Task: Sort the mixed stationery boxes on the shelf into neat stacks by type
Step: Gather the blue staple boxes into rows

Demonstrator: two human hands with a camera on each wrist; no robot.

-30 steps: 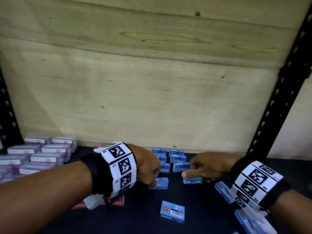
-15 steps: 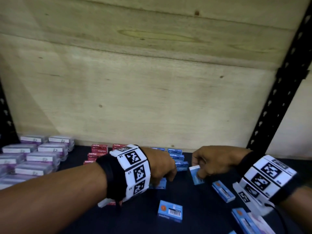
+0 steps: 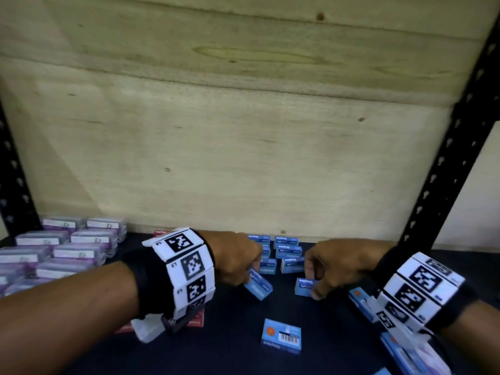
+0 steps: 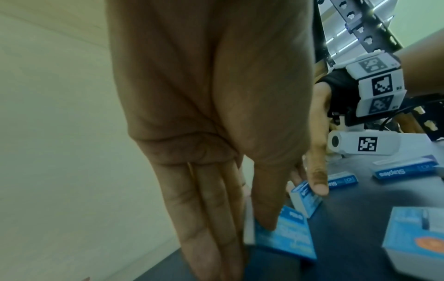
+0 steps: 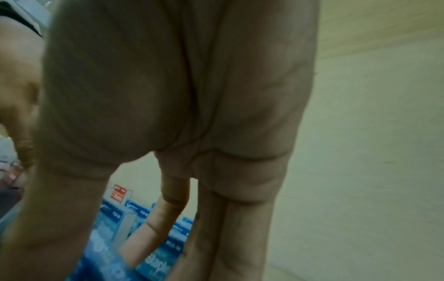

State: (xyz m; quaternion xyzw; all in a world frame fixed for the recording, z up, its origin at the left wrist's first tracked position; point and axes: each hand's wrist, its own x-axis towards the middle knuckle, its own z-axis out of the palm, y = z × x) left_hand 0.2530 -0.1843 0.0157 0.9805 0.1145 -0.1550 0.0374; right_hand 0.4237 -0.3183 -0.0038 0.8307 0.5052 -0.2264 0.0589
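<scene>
Small blue staples boxes lie on a dark shelf [image 3: 235,345]. My left hand [image 3: 250,277] pinches one blue box [image 3: 258,286], tilted just above the shelf; in the left wrist view thumb and fingers [image 4: 216,218] clamp this box [image 4: 283,235]. My right hand [image 3: 313,285] grips another blue box [image 3: 304,286] between thumb and fingers, its label facing me; the right wrist view shows that box [image 5: 103,252], blurred. Behind both hands stands a stack of blue boxes [image 3: 284,253], against the wooden back wall [image 3: 243,158].
Clear purple-tinted boxes [image 3: 67,253] sit in rows at left. Red boxes [image 3: 162,233] are behind my left wrist, another red box [image 3: 196,322] under it. A loose blue barcode box [image 3: 281,335] lies in front. More blue boxes [image 3: 359,296] lie right. Black shelf posts [image 3: 446,169] flank the bay.
My left hand has lifted its blue box off the shelf and tilted it. My right hand picked up its box, stood it on end, then turned it label-side toward me.
</scene>
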